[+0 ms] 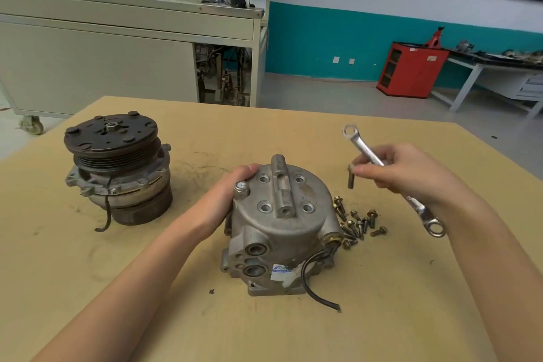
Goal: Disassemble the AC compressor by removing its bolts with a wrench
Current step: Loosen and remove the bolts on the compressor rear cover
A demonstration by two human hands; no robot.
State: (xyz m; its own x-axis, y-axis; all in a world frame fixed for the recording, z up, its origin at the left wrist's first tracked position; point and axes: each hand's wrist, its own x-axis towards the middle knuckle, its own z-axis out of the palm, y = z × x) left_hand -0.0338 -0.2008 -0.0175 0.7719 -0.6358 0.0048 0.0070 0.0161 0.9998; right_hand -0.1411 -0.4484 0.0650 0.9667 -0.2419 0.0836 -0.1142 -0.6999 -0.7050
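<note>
Pinching a bolt (pixel 350 178) with the wrench (pixel 364 150) also clasped, the right hand (pixel 411 173) hung right of the compressor (pixel 282 223).
The left hand (pixel 232 188) curled over the compressor's upper left rim. The wrench slanted through the right fingers, the bolt held at thumb and fingertip. Loose bolts (pixel 357 222) lay on the table (pixel 293 332) just right of the compressor; a second compressor (pixel 117 167) stood well left.

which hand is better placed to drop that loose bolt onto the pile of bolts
Right. The right hand pinches the bolt, along with the wrench, just above the bolt pile beside the compressor. The left hand grips the compressor's other side, steadying it.
</note>
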